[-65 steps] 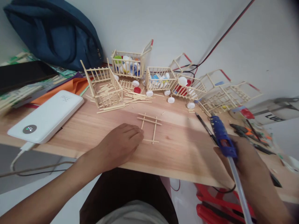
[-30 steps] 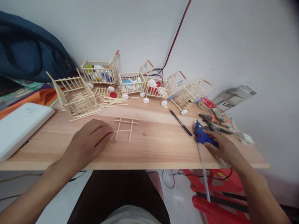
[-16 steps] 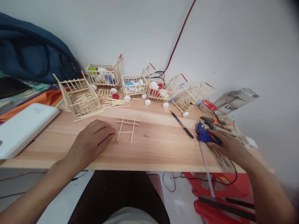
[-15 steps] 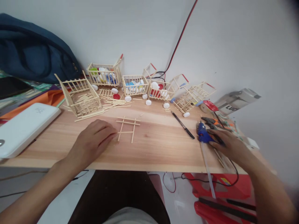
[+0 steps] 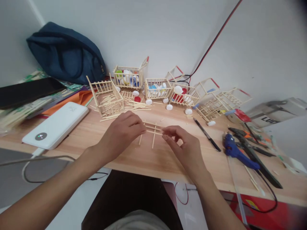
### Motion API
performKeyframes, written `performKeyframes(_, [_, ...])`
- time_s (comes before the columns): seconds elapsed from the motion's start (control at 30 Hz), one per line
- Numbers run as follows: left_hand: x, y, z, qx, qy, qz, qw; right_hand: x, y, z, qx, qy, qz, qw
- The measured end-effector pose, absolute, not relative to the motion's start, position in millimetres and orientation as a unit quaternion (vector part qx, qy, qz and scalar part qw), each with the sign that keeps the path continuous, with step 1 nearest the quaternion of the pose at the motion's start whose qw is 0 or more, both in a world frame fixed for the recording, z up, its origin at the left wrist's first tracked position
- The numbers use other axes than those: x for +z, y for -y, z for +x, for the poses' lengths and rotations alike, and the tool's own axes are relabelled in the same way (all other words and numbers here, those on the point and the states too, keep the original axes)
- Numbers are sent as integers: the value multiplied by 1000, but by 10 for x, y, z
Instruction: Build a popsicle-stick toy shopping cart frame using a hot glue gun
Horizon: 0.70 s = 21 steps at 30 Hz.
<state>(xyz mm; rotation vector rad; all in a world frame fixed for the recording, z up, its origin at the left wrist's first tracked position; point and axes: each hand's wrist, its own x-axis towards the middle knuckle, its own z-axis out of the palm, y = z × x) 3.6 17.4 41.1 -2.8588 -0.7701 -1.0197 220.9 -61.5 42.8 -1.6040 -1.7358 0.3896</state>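
Observation:
A small frame of thin wooden sticks point(image 5: 153, 134) lies on the wooden table point(image 5: 134, 156) in front of me. My left hand point(image 5: 122, 131) is curled, and its fingertips pinch the left end of the frame's cross sticks. The thumb and forefinger of my right hand point(image 5: 182, 145) pinch the right end of the same sticks. The blue glue gun point(image 5: 233, 150) lies on the table to the right, apart from both hands, with its glue stick pointing over the front edge.
Several stick-built carts point(image 5: 158, 88) with bottle caps line the wall, beside an open stick crate point(image 5: 107, 97) and loose sticks. A black pen point(image 5: 207, 134), pliers point(image 5: 249, 142), a white power bank point(image 5: 57, 124), a blue bag point(image 5: 67, 52) and a cable point(image 5: 211, 41) are also around.
My right hand let go of the glue gun, which now lies on the table, and moved left to the stick frame. My left hand shifted onto the frame's left end.

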Motion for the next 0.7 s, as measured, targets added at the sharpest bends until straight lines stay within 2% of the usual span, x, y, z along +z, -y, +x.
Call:
performKeyframes(0.23, [285,-212,80,-315,244,-917,10,370,550,2223,185,662,-647,330])
performKeyframes(0.5, [254,-272,34,-332,346,-869,-120,279,459,2321,203,647,-668,307])
performKeyframes(0.7, [203,-246,6,-279,414,-858,-119,144,432,2364,211,650,-667,297])
